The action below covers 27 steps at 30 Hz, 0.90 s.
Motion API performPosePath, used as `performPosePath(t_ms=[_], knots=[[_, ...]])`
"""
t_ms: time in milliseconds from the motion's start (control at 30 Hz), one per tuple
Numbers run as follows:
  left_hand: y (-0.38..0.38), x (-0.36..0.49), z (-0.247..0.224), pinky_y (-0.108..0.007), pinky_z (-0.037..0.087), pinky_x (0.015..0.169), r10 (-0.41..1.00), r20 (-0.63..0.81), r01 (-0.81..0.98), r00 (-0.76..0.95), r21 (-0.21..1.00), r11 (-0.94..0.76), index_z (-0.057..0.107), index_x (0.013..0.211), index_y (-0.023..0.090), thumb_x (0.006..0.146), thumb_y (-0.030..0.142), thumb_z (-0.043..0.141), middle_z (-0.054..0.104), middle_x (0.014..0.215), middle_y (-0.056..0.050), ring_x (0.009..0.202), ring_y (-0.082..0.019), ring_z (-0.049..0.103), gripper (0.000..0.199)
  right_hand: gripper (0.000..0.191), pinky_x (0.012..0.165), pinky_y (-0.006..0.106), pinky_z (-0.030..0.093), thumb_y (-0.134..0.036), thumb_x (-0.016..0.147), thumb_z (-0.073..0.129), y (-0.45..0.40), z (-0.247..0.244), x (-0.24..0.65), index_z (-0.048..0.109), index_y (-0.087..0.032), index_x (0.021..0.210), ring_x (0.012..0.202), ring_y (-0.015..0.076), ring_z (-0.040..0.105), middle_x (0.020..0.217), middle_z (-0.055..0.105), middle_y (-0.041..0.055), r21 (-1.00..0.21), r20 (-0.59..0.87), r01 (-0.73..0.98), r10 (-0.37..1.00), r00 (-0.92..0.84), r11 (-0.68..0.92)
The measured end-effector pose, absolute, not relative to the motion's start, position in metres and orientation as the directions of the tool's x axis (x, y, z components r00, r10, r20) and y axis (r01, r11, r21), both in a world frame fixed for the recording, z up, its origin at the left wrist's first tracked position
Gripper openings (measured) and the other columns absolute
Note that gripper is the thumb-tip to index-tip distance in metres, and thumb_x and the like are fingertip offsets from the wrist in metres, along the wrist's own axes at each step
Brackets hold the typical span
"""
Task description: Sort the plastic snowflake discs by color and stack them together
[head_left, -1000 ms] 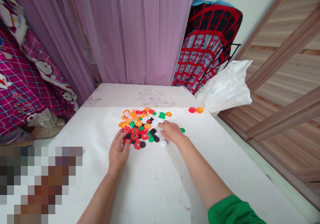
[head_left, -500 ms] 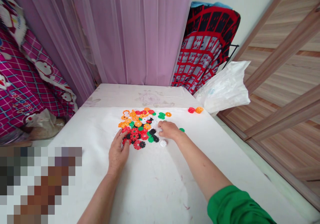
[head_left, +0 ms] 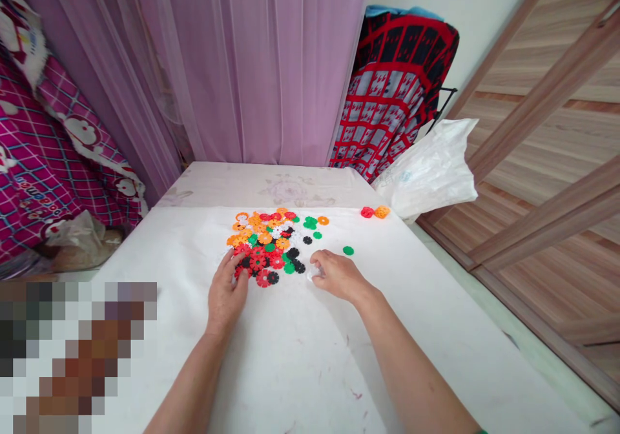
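Observation:
Many notched plastic snowflake discs in red, orange, green, black and white lie in a loose pile (head_left: 261, 240) on the white-covered table (head_left: 285, 356). At the pile's left edge rests my left hand (head_left: 227, 292), its fingers apart and touching the red discs (head_left: 258, 258). Just right of the pile, my right hand (head_left: 339, 274) has its thumb and fingers closed around a white disc piece (head_left: 314, 272), partly hidden by the fingers. Black discs (head_left: 296, 263) lie a little left of these fingertips.
A red ball (head_left: 367, 212) and an orange ball (head_left: 382, 212) made of discs sit near the table's right edge. One green disc (head_left: 348, 250) lies alone. Beyond that edge is a white plastic bag (head_left: 431, 169). A purple curtain (head_left: 261, 66) hangs behind the table.
My right hand has moved back toward me from the white discs at the pile's right side, and is now at the separate white piece. My left hand has stayed by the red discs.

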<state>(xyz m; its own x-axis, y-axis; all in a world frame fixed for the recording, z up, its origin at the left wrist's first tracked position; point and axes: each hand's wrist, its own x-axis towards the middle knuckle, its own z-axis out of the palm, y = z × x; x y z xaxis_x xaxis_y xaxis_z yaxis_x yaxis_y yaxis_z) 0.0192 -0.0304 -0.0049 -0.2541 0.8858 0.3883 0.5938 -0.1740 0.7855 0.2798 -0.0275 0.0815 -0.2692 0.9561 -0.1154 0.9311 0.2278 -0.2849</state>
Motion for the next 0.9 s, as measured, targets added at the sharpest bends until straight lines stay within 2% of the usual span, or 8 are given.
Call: performPosePath(t_ms=[133,233,333,467,567,733,900], knots=[[-0.031,0.019,-0.005,-0.042,0.039,0.112,0.883,0.395,0.593,-0.255,0.785,-0.180,0.064,0.121,0.023,0.087,0.034,0.051,0.054,0.143,-0.009,0.132,-0.024,0.050,0.039,0.031,0.075,0.026,0.039,-0.025,0.079,0.061,-0.025,0.083,0.280,0.063,-0.022,0.110,0.091,0.0168,0.062,0.110,0.066,0.0030,-0.267,-0.114,0.932,0.952,-0.285,0.247],[-0.032,0.021,-0.005,-0.042,0.040,0.111,0.884,0.388,0.583,-0.260,0.793,-0.177,0.064,0.122,0.024,0.087,0.034,0.051,0.053,0.143,-0.008,0.133,-0.024,0.049,0.039,0.024,0.077,0.025,0.040,-0.026,0.085,0.057,-0.017,0.087,0.277,0.066,-0.024,0.107,0.090,0.0154,0.062,0.111,0.065,0.0022,-0.254,-0.088,0.931,0.952,-0.294,0.264],[-0.031,0.021,-0.005,-0.043,0.040,0.111,0.883,0.385,0.574,-0.267,0.800,-0.175,0.065,0.121,0.025,0.087,0.034,0.051,0.054,0.143,-0.008,0.133,-0.025,0.049,0.038,0.025,0.077,0.026,0.041,-0.024,0.088,0.051,-0.001,0.090,0.267,0.068,-0.027,0.107,0.094,0.0162,0.063,0.111,0.066,0.0024,-0.192,-0.086,0.944,0.953,-0.289,0.269],[-0.030,0.021,-0.007,-0.044,0.039,0.112,0.877,0.400,0.572,-0.267,0.798,-0.190,0.066,0.119,0.025,0.087,0.034,0.052,0.054,0.142,-0.008,0.132,-0.024,0.050,0.037,0.032,0.077,0.026,0.042,-0.028,0.085,0.056,0.022,0.086,0.251,0.065,-0.027,0.116,0.103,0.0199,0.062,0.117,0.065,0.0048,-0.098,-0.128,0.941,0.934,-0.334,0.323],[-0.029,0.020,-0.008,-0.043,0.038,0.112,0.878,0.401,0.574,-0.264,0.796,-0.191,0.065,0.120,0.026,0.087,0.033,0.052,0.054,0.142,-0.007,0.131,-0.024,0.051,0.037,0.030,0.075,0.026,0.043,-0.030,0.084,0.058,0.032,0.079,0.243,0.065,-0.026,0.113,0.103,0.0207,0.063,0.117,0.066,0.0054,-0.068,-0.154,0.930,0.917,-0.367,0.361],[-0.030,0.020,-0.006,-0.043,0.038,0.113,0.883,0.395,0.580,-0.255,0.793,-0.187,0.065,0.120,0.025,0.087,0.034,0.051,0.054,0.142,-0.008,0.132,-0.023,0.050,0.037,0.027,0.075,0.026,0.044,-0.031,0.081,0.061,0.042,0.075,0.244,0.067,-0.025,0.108,0.103,0.0213,0.063,0.115,0.069,0.0048,-0.084,-0.145,0.932,0.921,-0.362,0.353],[-0.031,0.020,-0.005,-0.043,0.037,0.113,0.887,0.392,0.589,-0.244,0.786,-0.186,0.064,0.122,0.025,0.087,0.034,0.050,0.053,0.143,-0.008,0.133,-0.024,0.049,0.038,0.030,0.077,0.024,0.043,-0.026,0.081,0.061,0.043,0.095,0.284,0.065,-0.025,0.111,0.096,0.0168,0.064,0.113,0.071,0.0012,-0.224,-0.063,0.956,0.976,-0.210,0.191]])
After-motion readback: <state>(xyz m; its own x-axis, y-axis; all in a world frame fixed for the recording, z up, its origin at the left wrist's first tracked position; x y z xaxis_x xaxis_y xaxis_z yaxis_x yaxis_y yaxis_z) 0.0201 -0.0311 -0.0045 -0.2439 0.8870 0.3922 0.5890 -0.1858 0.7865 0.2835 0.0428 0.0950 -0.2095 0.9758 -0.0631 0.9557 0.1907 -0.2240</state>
